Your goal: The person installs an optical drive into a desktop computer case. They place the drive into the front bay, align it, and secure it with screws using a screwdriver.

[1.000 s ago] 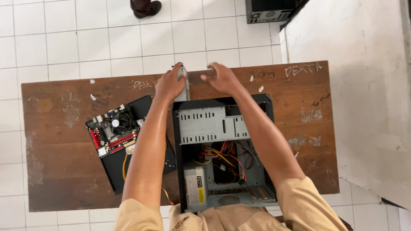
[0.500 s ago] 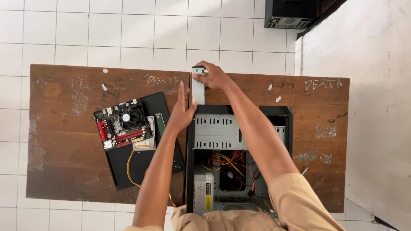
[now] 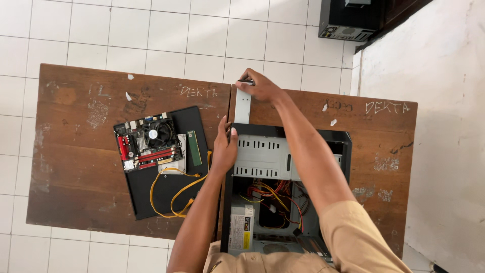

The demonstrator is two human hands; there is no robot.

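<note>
1. Gripping the far end of a flat grey metal strip point(image 3: 242, 105) with the right hand point(image 3: 261, 88), fingers closed over its top edge, out past the far side of the open computer case point(image 3: 286, 189).
2. Pressing the left hand point(image 3: 225, 146) against the near-left corner of the case's top edge, fingers curled on the black frame, just below the strip's lower end.
3. Strip lying lengthwise between the two hands, on the wooden bench point(image 3: 81, 182), reaching from the right hand down to the case rim.
4. Inside the case, nearer than both hands: a perforated grey drive cage point(image 3: 265, 157), and a tangle of red, yellow and black wires point(image 3: 275, 199).
5. Left of the left hand: a black mat point(image 3: 166, 194) carrying a motherboard point(image 3: 149, 144) with fan, plus looping yellow cables point(image 3: 174, 192).
</note>
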